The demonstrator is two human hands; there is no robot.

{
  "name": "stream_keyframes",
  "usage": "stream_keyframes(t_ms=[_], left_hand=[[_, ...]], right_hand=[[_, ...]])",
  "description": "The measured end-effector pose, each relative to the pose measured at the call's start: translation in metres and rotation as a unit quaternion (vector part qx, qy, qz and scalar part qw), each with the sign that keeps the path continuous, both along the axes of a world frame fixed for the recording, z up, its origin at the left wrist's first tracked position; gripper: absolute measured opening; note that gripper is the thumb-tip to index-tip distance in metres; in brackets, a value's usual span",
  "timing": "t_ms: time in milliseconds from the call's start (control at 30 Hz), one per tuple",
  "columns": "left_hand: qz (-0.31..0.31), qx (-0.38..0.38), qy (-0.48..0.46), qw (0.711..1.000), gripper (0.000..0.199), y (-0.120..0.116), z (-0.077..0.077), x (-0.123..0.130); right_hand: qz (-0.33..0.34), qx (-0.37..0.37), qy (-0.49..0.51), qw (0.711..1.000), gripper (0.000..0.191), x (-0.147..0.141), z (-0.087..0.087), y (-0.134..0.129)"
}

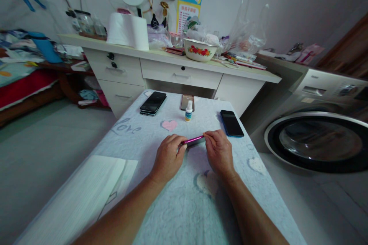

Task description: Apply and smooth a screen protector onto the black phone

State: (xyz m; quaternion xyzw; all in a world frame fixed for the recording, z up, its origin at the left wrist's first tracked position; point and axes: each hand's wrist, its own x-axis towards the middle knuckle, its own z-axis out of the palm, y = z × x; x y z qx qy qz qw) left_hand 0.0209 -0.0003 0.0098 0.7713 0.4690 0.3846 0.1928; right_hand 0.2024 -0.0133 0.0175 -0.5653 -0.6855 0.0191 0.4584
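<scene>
gripping a slim magenta-edged device at opposite ends, the left hand and right hand were pinched nearly closed over the middle of the pale, heart-printed tabletop. beyond stood a small bottle, between a phone stack on the left and a dark phone on the right. farther out, white drawers ran along the wall, beside a washing machine.

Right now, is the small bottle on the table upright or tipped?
Upright: the small bottle stands on the tablecloth, white cap at the top, label band below it.
</scene>
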Motion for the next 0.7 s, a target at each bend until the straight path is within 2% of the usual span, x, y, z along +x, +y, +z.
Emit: stream_keyframes(t_ms=[700], left_hand=[[-0.003,-0.006,-0.009,1.0,0.015,0.0017,-0.0027,-0.0002]], right_hand=[[0.0,0.003,-0.011,1.0,0.013,-0.0009,-0.0004,0.0007]])
